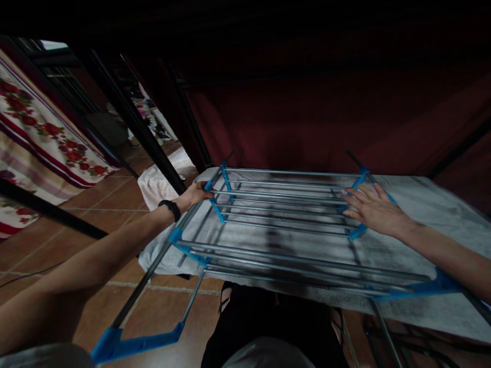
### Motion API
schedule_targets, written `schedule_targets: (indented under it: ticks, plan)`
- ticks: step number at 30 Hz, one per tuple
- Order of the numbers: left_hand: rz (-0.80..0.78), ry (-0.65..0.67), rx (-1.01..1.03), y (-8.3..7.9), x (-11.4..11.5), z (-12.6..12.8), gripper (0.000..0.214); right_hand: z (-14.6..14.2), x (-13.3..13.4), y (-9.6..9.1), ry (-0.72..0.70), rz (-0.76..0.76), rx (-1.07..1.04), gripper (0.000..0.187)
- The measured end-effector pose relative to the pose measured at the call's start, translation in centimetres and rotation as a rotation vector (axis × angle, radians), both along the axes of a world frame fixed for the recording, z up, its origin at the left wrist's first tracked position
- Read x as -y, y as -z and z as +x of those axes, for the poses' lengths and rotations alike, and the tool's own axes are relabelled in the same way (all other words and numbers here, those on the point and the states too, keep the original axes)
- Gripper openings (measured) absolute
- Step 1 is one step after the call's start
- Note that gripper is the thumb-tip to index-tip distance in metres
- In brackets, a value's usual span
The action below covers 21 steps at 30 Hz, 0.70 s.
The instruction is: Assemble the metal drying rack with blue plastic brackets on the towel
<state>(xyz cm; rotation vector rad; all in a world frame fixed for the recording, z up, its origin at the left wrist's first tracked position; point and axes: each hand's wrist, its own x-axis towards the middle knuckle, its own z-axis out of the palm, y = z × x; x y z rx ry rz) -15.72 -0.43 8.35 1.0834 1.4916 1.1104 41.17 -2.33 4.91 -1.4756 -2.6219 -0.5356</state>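
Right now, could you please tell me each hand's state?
Left hand: closed, holding the metal rack at its left side.
Right hand: open, laid over the rack's right side.

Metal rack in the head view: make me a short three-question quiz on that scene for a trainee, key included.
1. Multiple choice: what colour are the plastic joints of the metal rack?
A) Red
B) Blue
C) Yellow
2. True or false: the flowered cloth is on the left side of the picture.
3. Short answer: what is worn at the wrist of the left hand?

Key:
1. B
2. True
3. A dark band
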Motion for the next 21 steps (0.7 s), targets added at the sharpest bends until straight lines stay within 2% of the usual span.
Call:
schedule_targets:
  ticks: [3, 7, 12, 16, 21]
  plan:
    - [-0.011, 0.031, -0.026, 0.6, -0.1, -0.4, 0.038, -5.0, -0.7, -0.3, -0.113, -0.084, -0.131, 0.052]
    - [0.029, 0.004, 0.047, 1.5, -0.6, -0.7, 0.027, -14.1, -0.9, -1.4, -0.253, -0.180, -0.201, 0.050]
    - [0.025, -0.079, 0.164, 2.6, -1.5, -1.1, 0.032, -23.9, -0.9, -2.3, -0.282, -0.216, -0.208, 0.039]
    - [0.017, -0.074, 0.185, 2.8, -1.4, -0.9, 0.034, -28.3, -1.3, -2.4, -0.247, -0.226, -0.190, 0.041]
    - [0.009, -0.078, 0.222, 2.2, -0.9, -0.2, 0.032, -31.2, -2.1, -2.2, -0.214, -0.244, -0.144, 0.046]
